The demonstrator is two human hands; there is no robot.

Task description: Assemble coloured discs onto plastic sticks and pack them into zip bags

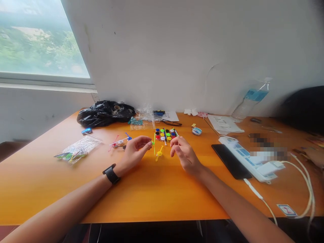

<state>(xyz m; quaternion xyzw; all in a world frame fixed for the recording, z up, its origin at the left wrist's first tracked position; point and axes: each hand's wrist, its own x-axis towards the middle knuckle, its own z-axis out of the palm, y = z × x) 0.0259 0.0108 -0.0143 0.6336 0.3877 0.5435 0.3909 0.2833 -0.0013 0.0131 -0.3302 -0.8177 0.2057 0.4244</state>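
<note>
My left hand (pixel 135 150) rests on the orange table (pixel 152 192) with its fingers curled, pinching a small green piece at the end of a thin green stick (pixel 154 145). A black watch sits on that wrist. My right hand (pixel 182 152) hovers just right of the stick, fingers bent and close together; I cannot see anything in them. A yellow stick with a round piece (pixel 159 154) lies between the two hands. Just behind them sits a cluster of small coloured round pieces (pixel 165 134) in blue, red, green, yellow and black.
A clear bag of parts (pixel 77 150) and a small assembled stick piece (pixel 118 143) lie at the left. A black plastic bag (pixel 105 113) sits at the back. On the right are a black phone (pixel 231 160), a white power strip (pixel 249 158) with cables, and a water bottle (pixel 250 99).
</note>
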